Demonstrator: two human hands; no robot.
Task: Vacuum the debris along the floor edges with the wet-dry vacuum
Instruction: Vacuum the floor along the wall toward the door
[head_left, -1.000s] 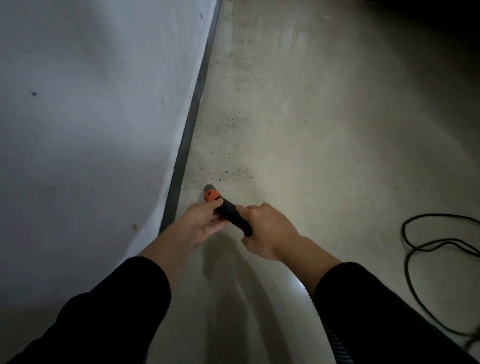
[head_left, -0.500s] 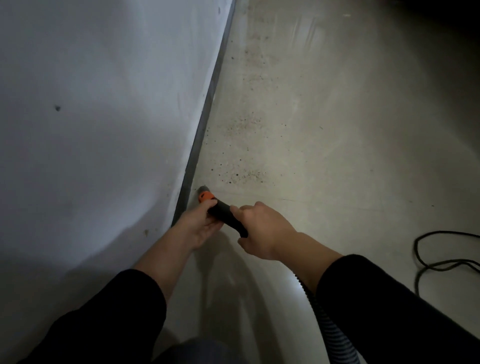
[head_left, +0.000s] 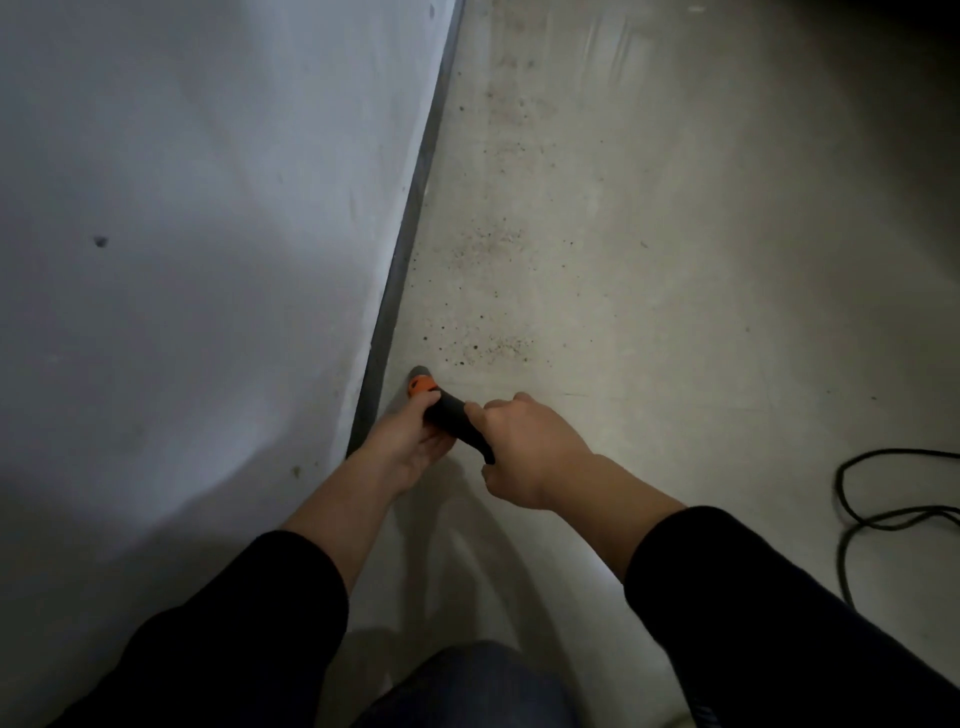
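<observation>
A black vacuum wand (head_left: 453, 415) with an orange collar (head_left: 422, 385) points down at the concrete floor (head_left: 675, 312), its grey tip close to the dark baseboard strip (head_left: 410, 228). My left hand (head_left: 405, 441) grips the wand just behind the orange collar. Behind it, my right hand (head_left: 524, 452) grips the wand's rear part. Dark specks of debris (head_left: 483, 348) lie scattered on the floor just beyond the tip, and more debris (head_left: 488, 244) runs further along the edge. The hose is hidden behind my right arm.
A white wall (head_left: 182, 234) fills the left side and meets the floor at the baseboard. A black cable (head_left: 878, 519) loops on the floor at the right. My knee (head_left: 467, 686) shows at the bottom edge. The far right corner is dark.
The wand tip has slid left toward the baseboard. Both hands keep their hold. The view has shifted, so the wall takes more of the frame.
</observation>
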